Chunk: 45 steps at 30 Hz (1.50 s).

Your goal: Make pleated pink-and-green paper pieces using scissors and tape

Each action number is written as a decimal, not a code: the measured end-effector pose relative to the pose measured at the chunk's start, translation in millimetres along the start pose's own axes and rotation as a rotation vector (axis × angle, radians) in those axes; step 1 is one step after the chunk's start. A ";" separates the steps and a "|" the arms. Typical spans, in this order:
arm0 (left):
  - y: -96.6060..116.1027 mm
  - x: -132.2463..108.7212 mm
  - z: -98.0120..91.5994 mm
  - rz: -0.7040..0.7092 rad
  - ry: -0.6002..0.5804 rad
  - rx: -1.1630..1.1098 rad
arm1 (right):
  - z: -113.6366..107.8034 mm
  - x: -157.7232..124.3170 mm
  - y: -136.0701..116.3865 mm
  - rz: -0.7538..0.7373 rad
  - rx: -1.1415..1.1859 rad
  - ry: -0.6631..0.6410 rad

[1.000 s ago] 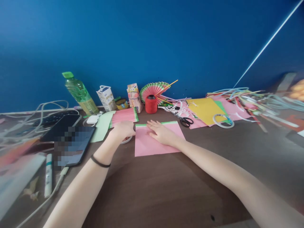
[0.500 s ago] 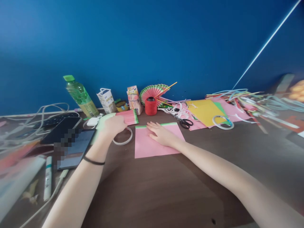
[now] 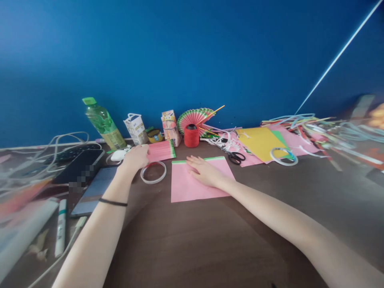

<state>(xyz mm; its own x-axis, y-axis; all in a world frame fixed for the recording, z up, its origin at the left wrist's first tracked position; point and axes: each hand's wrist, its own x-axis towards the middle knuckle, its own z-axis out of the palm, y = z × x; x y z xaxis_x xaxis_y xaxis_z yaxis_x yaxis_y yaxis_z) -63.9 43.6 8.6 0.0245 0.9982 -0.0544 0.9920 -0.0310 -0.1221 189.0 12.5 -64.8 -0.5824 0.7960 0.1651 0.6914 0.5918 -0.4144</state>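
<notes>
My right hand (image 3: 204,172) lies flat with its fingers stretched out on a pink sheet of paper (image 3: 183,188) that has a green strip along its far edge. Beside the left end of a pleated pink paper with a green edge (image 3: 160,151) is my left hand (image 3: 135,160), its fingers curled downward. Whatever the left fingers hold is hidden from me. A white tape ring (image 3: 153,182) rests on the table just right of the left wrist.
Along the wall stand a green-capped bottle (image 3: 105,126), a carton (image 3: 136,130), a pink box (image 3: 170,128), a red thread spool (image 3: 192,138) and a pleated fan (image 3: 192,118). Scissors (image 3: 236,158), yellow paper (image 3: 259,142) and another ring (image 3: 295,161) lie right; a phone (image 3: 93,192) and marker (image 3: 61,228) lie left.
My left hand has shifted left, off the pleated paper's middle. The pale green sheet seen by that hand before no longer shows. My right hand stays on the pink sheet.
</notes>
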 end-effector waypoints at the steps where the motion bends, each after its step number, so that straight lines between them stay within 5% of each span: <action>1: -0.7 -0.9 -1.4 -0.014 -0.014 0.008 | 0.1 -0.1 0.2 -0.002 0.002 0.001; 7: -2.8 -5.9 -6.2 -0.097 -0.105 0.096 | -2.7 -1.9 -2.6 -0.002 -0.018 -0.006; 20: -3.5 -11.0 -11.3 -0.175 0.112 -0.030 | -0.2 -1.9 0.2 -0.028 0.005 0.042; 30: -9.0 -1.8 9.1 0.122 0.219 -0.007 | -7.0 -4.9 -8.1 -0.003 0.022 0.039; 45: -8.3 6.4 28.6 0.148 0.247 0.022 | -5.7 -5.1 -8.1 -0.013 0.021 0.052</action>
<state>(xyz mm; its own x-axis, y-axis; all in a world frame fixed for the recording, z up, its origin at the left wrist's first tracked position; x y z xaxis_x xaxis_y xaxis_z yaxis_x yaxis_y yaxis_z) -75.6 48.8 -19.1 0.2004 0.9649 0.1696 0.9727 -0.1753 -0.1522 188.8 4.3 -57.3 -0.5681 0.7938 0.2168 0.6744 0.6002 -0.4300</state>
